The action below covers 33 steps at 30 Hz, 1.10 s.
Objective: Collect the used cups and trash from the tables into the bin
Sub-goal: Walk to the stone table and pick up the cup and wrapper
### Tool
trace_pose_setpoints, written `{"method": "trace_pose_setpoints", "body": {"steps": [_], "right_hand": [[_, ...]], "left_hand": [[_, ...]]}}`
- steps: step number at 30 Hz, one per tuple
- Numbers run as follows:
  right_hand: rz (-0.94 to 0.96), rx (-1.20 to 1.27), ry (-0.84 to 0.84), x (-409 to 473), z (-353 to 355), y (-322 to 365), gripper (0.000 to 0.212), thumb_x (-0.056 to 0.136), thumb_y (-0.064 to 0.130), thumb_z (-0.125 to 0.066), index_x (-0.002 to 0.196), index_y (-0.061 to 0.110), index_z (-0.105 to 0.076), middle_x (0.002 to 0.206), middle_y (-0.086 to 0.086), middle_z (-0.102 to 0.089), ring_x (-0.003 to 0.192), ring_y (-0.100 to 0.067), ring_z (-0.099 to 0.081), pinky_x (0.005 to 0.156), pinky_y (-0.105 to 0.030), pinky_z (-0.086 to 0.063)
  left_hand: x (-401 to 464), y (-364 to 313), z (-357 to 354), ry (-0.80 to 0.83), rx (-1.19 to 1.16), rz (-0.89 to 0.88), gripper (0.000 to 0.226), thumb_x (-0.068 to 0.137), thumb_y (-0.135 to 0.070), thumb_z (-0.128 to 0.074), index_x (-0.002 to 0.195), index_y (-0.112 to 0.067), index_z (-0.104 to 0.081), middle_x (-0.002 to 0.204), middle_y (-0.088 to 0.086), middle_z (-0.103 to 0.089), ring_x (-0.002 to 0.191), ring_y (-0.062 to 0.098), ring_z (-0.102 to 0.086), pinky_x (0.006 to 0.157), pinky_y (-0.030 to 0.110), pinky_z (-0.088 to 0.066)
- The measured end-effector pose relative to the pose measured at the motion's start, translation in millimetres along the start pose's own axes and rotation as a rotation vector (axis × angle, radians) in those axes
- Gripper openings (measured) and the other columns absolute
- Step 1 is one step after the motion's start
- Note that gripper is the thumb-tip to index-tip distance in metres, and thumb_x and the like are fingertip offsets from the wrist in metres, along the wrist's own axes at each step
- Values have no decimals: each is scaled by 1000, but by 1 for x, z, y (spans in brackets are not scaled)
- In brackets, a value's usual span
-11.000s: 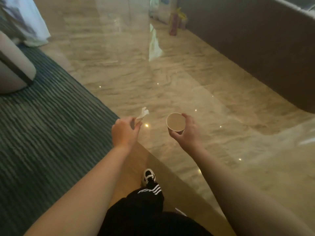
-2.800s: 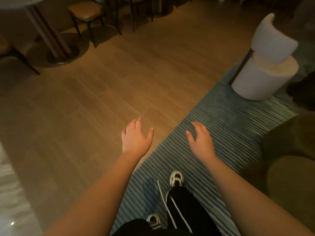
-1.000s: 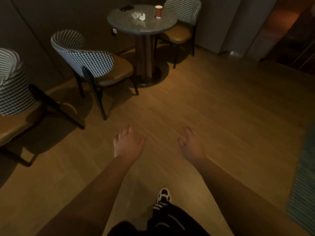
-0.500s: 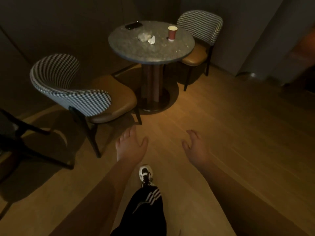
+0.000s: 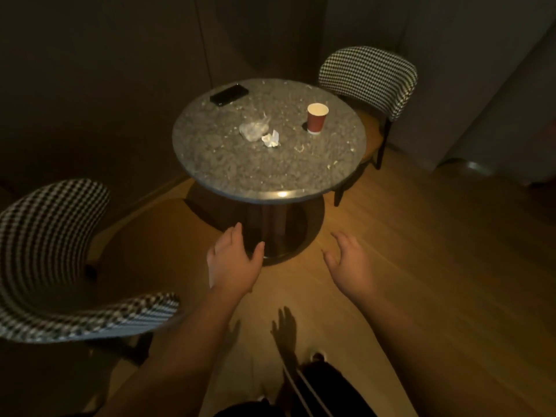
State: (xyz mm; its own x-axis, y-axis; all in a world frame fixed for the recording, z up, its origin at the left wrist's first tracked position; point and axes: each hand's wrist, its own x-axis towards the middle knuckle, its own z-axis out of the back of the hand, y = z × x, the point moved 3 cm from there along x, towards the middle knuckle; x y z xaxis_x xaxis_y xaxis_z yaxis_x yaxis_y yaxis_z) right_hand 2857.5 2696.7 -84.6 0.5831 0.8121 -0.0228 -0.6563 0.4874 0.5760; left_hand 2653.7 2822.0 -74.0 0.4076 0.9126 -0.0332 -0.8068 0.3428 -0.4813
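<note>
Walked right up now, way closer than half a second back. Both hands empty, the cup and tissue from before gone. Left to right: houndstooth-backed chair [image 5: 54, 260] at left, then round dark speckled stone table [image 5: 240, 176] with black flat phone [image 5: 229, 94] by the far-left edge, crumpled clear wrapper [image 5: 253, 130] and white paper scrap [image 5: 271, 139] mid-table, red paper cup [image 5: 316, 118] toward the right edge. Left hand [image 5: 233, 264] and right hand [image 5: 350, 264] spread open, apart, short of the near edge. Next pickup round probably starting; no bin in sight.

I see a red paper cup [image 5: 316, 118] upright near the desk's right edge, crumpled clear wrapper [image 5: 253, 130] mid-desk, white paper scrap [image 5: 271, 139] touching it
</note>
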Motion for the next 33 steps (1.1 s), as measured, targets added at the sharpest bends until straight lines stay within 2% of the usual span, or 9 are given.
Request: {"method": "trace_pose_setpoints", "body": {"steps": [6,13,18,22,26,29,33], "right_hand": [[45,28,7,146,3,-9,51,94,34,-54,140,18,-42,146,-2,-41,133,-18,-38,109,-35,-34],[112,41,76,334,14,-17,52,95,31,-53,140,8,-42,143,-9,-42,131,-23,-39,108,-31,-30],[125,57,56,434,28,-16,69,87,39,-63,143,12,-35,144,-8,-34,132,-25,-36,109,-40,-34],[112,38,54,492,21,-13,90,76,48,-72,146,14,-26,147,-9,-29,135,-28,-31,111,-43,-30],[100,10,93,530,5,-11,109,71,54,-75,151,18,-10,156,-10,-15,143,-29,-17,115,-45,-20],[85,17,106,546,-7,-9,105,74,44,-76,151,15,-10,154,-10,-19,141,-30,-24,113,-45,-25],[100,25,101,550,-18,-5,87,78,34,-75,146,9,-27,146,-10,-32,130,-29,-39,106,-37,-34]], "left_hand": [[129,-21,-26,-43,23,23,67,91,-52,-42,145,-16,-27,148,5,-36,137,20,-30,109,45,-28],[286,-57,-55,-70,11,152,68,91,-50,-46,146,-15,-27,148,6,-36,136,23,-31,110,44,-24],[352,-82,-62,-124,28,219,65,87,-41,-57,141,-10,-38,139,11,-46,129,28,-40,104,42,-29],[378,-87,-71,-146,16,188,58,82,-39,-65,130,-9,-48,123,14,-57,114,32,-53,94,46,-40],[397,-85,-82,-123,-8,179,61,85,-40,-62,135,-13,-41,132,10,-50,121,28,-46,102,47,-34],[412,-86,-91,-69,-34,132,64,84,-38,-63,138,-16,-38,139,6,-46,126,25,-43,104,44,-34],[426,-78,-107,48,49,136,67,87,-38,-60,143,-20,-30,148,4,-36,135,22,-32,110,42,-26]]}}
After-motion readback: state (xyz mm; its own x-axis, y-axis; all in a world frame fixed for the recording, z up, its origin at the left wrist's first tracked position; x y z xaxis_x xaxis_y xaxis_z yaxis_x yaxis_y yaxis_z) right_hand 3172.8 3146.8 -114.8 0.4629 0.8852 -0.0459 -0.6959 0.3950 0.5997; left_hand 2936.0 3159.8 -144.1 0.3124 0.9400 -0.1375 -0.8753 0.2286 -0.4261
